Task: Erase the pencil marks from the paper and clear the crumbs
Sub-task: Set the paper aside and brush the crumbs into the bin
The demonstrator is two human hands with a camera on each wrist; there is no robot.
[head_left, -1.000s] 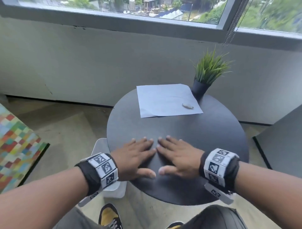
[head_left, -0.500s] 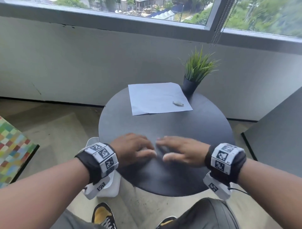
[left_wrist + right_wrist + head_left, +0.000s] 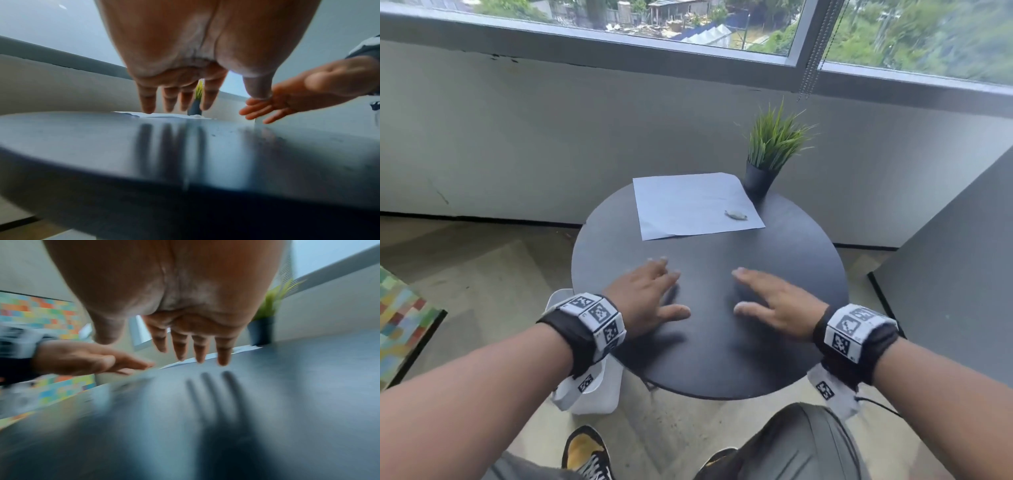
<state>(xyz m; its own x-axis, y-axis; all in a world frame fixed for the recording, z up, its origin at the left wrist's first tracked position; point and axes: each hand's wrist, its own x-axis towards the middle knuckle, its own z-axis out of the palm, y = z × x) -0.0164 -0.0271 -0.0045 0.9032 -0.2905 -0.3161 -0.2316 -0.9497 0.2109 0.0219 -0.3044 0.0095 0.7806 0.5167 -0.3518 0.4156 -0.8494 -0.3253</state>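
As the left hand (image 3: pixel 645 298) and right hand (image 3: pixel 774 301) rose from the table (image 3: pixel 808 260) and parted, both remained flat and empty; the paper (image 3: pixel 688 205), bearing the eraser (image 3: pixel 736 214), lay beyond, untouched, so erasing had not begun.

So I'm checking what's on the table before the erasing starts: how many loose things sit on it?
3. A paper lies at the far side, a small eraser rests on its right part, and a potted plant stands at the far right edge. Nothing seems hidden.
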